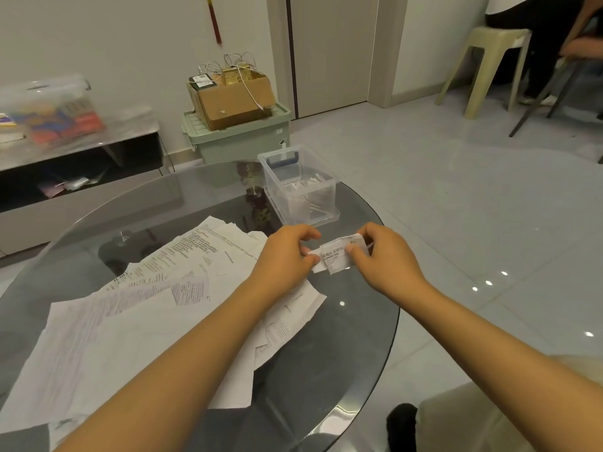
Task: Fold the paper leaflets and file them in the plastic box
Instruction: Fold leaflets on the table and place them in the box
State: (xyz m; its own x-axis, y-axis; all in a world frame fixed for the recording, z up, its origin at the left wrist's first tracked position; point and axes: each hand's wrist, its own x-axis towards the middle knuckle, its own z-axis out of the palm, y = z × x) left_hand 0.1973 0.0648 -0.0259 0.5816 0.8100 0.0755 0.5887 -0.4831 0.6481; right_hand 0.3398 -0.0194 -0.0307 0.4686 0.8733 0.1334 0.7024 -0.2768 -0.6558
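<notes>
Right now, at the centre of the frame, I see two bare hands holding one small folded leaflet (337,254) just above a round dark glass table (326,370). My left hand (287,252) pinches the leaflet's left edge between thumb and fingertips, the other fingers curled in. My right hand (383,256) pinches the right side the same way, thumb on the printed face. With both hands gripping opposite ends, the paper is kept taut, which I judge is to press or tighten a crease; the fold looks nearly finished, already reduced to a small packet.

Just above the hands, towards the upper middle of the frame, a clear plastic box (300,187) stands open on the table, near the far edge. Several folded white leaflets (305,190) already stand on edge inside it. Its spot close to the hands keeps the reach short for filing.

Across the left and lower left of the frame, a loose spread of unfolded leaflets (130,314) lies overlapping on the glass, partly under my left forearm. I judge many sheets remain to be folded.

In the upper right, a pale plastic stool (489,60) stands on the tiled floor with another person seated beside it.
</notes>
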